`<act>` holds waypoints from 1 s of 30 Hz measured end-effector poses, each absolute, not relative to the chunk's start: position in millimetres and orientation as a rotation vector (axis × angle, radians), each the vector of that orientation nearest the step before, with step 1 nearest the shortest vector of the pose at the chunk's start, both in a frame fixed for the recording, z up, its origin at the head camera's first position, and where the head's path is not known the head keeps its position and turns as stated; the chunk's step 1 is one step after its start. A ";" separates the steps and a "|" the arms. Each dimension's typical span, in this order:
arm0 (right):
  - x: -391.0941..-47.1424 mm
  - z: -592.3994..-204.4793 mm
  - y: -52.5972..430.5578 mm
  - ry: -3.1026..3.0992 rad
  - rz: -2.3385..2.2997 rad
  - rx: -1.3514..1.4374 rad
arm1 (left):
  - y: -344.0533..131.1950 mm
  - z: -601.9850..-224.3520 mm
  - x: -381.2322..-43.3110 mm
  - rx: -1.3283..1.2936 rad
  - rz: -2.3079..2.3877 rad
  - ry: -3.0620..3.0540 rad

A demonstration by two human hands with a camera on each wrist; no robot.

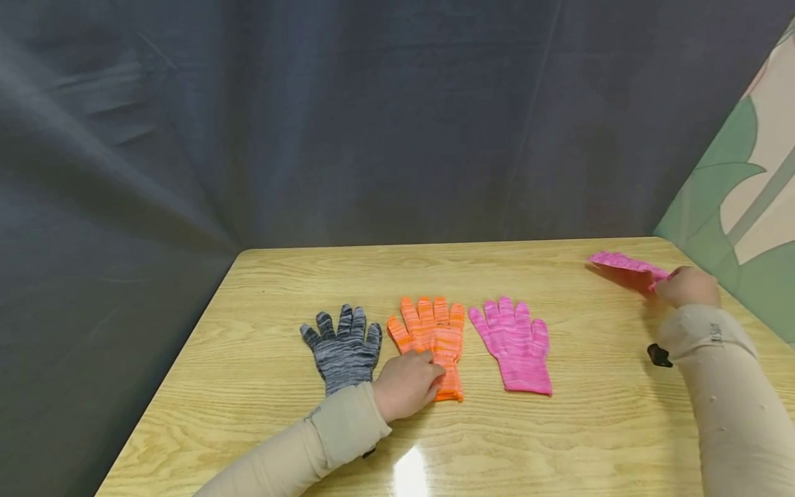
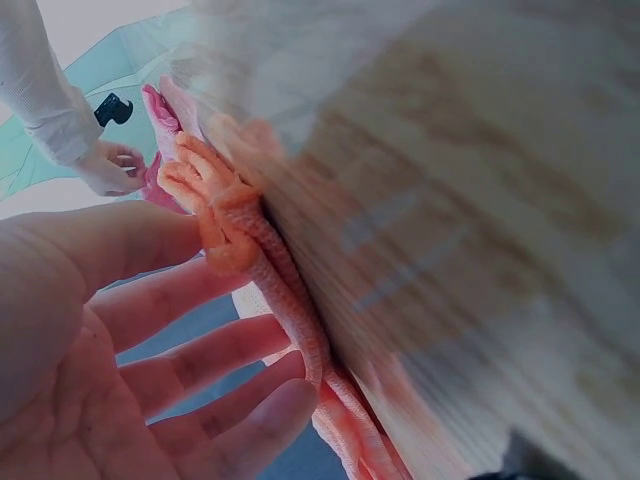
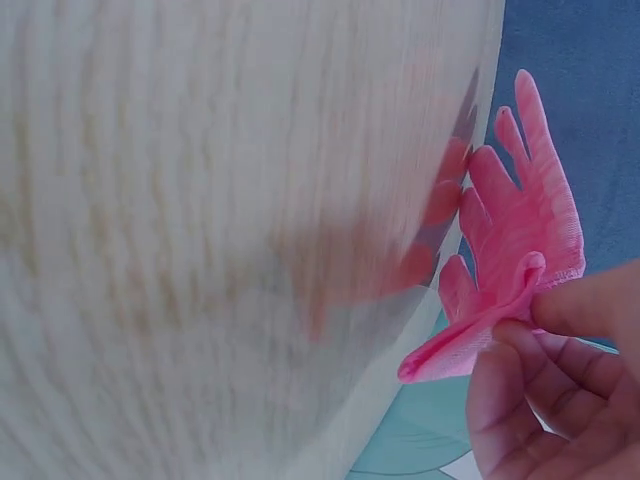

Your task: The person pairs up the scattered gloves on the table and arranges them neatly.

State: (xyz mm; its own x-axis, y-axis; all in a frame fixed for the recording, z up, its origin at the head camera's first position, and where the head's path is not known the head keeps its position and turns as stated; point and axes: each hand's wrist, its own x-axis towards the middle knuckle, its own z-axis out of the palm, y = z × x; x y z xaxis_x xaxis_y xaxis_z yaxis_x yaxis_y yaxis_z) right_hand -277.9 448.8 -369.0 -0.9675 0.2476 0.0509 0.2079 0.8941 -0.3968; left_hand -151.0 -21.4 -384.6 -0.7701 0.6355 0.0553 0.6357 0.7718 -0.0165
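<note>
My right hand (image 1: 689, 286) is at the far right of the table, pinching a pink knit glove (image 3: 525, 215) by its cuff between thumb and fingers. That glove is lifted at the cuff, its fingers pointing toward the table's back. Near the middle, my left hand (image 1: 406, 385) lies over the lower part of an orange knit glove (image 1: 431, 331). In the left wrist view the thumb and fingers are extended and touch the orange glove's side. A second pink glove (image 1: 515, 345) lies flat to its right. On its left a grey-black glove (image 1: 344, 345) lies flat, its cuff partly hidden by my left forearm.
The wooden table (image 1: 298, 269) has a dark curtain (image 1: 397, 124) behind it and on the left. A green and cream patterned wall (image 1: 745, 200) borders the right edge. Light reflects off the table near the front.
</note>
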 end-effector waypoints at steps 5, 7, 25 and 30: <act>-275.1 -366.0 441.5 -2.907 0.626 -0.380 | -21.7 -384.3 -150.5 -1.046 0.004 -2.889; -273.8 -363.0 438.7 -2.890 0.635 -0.394 | -21.8 -384.0 -150.5 -1.048 0.005 -2.881; -271.7 -350.3 425.8 -2.789 0.720 -0.481 | -21.7 -384.1 -149.9 -1.041 0.005 -2.877; -271.8 -348.3 424.6 -2.765 0.711 -0.458 | -21.7 -383.4 -150.0 -1.046 0.005 -2.883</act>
